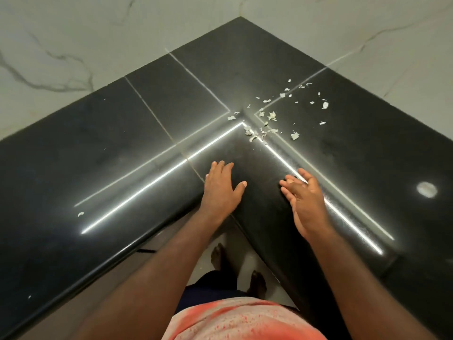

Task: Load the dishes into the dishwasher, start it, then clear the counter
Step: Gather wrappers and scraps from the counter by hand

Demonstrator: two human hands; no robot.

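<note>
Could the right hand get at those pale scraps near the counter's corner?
Probably yes: the right hand is open, and only bare black counter lies between it and the scraps. Nothing stands in the way.

We've got white marble-look wall tiles (73, 33) with grey veins on both sides of the corner. Lower down there's a pale floor (241, 261) with two bare feet (256, 282) on it, plus dark shorts (215, 282) and a pinkish-red speckled shirt (245, 320) along the bottom edge.
</note>
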